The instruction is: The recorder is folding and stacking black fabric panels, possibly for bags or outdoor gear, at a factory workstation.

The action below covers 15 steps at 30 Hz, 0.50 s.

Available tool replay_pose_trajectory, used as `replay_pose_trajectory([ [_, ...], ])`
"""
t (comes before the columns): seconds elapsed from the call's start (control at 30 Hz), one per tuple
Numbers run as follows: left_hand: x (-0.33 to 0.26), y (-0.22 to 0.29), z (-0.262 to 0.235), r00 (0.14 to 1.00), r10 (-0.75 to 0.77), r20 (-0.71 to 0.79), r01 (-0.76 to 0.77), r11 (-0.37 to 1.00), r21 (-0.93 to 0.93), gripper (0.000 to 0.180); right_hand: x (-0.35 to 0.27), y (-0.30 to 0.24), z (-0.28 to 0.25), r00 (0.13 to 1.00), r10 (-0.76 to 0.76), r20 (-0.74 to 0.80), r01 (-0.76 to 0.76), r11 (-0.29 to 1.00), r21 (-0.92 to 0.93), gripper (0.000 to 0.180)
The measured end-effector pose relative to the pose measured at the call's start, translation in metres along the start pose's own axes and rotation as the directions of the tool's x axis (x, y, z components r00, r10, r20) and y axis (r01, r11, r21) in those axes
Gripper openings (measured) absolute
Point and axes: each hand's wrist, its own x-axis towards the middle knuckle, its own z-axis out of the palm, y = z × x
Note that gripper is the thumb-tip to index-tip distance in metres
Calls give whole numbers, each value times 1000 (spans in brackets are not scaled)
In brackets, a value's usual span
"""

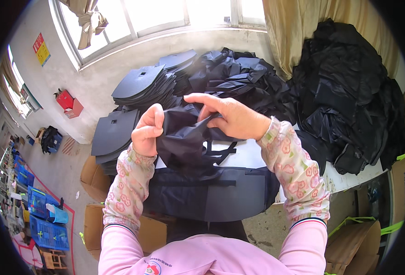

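A thin black fabric piece [184, 144], perhaps a bag, hangs between my hands above the near edge of the white table [246, 155]. My left hand [148, 130] is closed on its left edge. At its upper right edge my right hand [233, 117] pinches the cloth between thumb and fingers, with the index finger stretched out to the left. Narrow black straps dangle below the right hand. Under the cloth lies more black fabric [175, 192] with a dark grey curved panel [235, 197] at the table's front edge.
Stacks of dark grey panels [138, 83] stand at the left of the table. Crumpled black cloth pieces [243, 75] lie behind my hands, and a tall black heap [349, 91] rises at the right. Cardboard boxes [154, 233] sit below, another box [356, 243] at lower right.
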Motion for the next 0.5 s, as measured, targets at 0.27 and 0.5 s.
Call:
replay_pose_trajectory([
  [0.27,5,-39,-3,840,538,-67,-13,144,990,49,-7,-1,-1,905,3,-425,-158,931,-329,37],
  [0.5,13,-111,24,840,542,0,0,0,1000,61,9,-54,17,947,68,-314,-208,874,-438,22],
])
